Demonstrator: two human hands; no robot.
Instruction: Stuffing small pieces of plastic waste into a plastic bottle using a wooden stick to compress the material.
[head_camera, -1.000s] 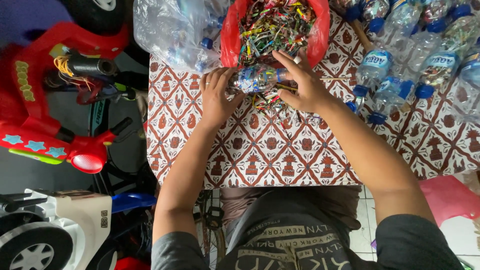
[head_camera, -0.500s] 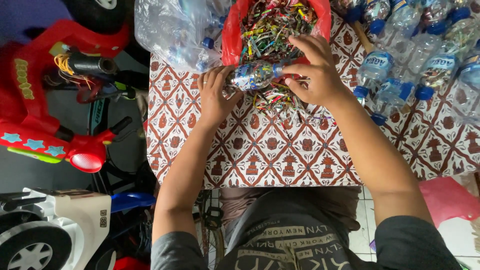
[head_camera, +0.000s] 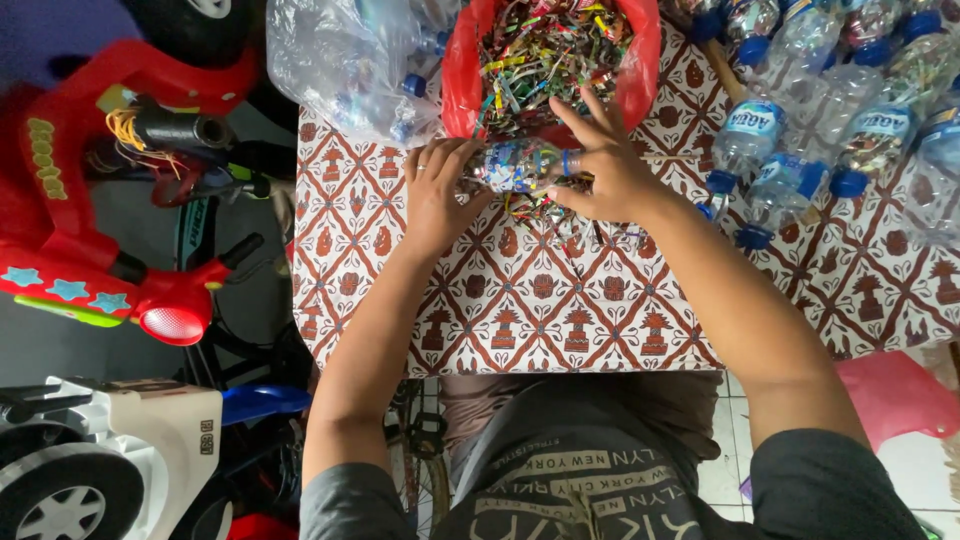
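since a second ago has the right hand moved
Yes. The right hand has shifted up toward the red bag, fingers now reaching its rim, at the bottle.

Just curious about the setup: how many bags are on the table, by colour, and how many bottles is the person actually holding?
red plastic bag: 1
clear plastic bag: 1
stuffed plastic bottle, held in the left hand: 1
Total: 3
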